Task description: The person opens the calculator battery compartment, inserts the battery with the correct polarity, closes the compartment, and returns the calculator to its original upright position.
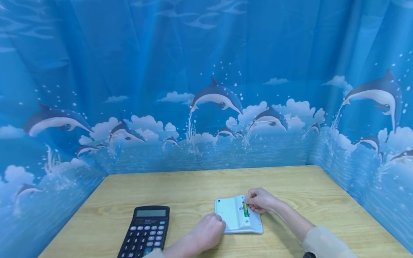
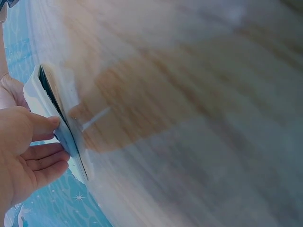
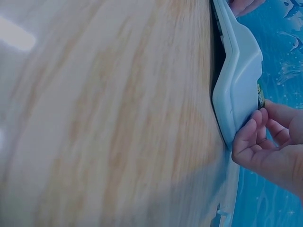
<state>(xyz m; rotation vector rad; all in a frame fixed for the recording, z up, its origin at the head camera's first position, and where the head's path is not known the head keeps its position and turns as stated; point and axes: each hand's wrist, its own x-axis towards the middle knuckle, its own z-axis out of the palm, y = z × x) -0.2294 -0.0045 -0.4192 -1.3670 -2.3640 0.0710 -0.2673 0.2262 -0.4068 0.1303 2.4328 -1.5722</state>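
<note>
A pale blue-white calculator (image 1: 228, 212) lies back side up on the table, its keys hidden. A green and yellow battery (image 1: 246, 210) sits in the uncovered slot on its raised ridge. My left hand (image 1: 209, 231) grips the calculator's near left edge between thumb and fingers, as the left wrist view shows. At the slot's far end, my right hand (image 1: 260, 200) pinches the end of the battery with its fingertips. In the right wrist view, the other curled fingers of that hand rest against the calculator's side, and only a little of the battery (image 3: 261, 96) shows.
A larger black calculator (image 1: 145, 229) lies face up to the left, its lower end cut off by the frame. The wood-grain table (image 1: 187, 190) is bordered by a blue dolphin-print curtain (image 1: 155, 89) at the back and sides.
</note>
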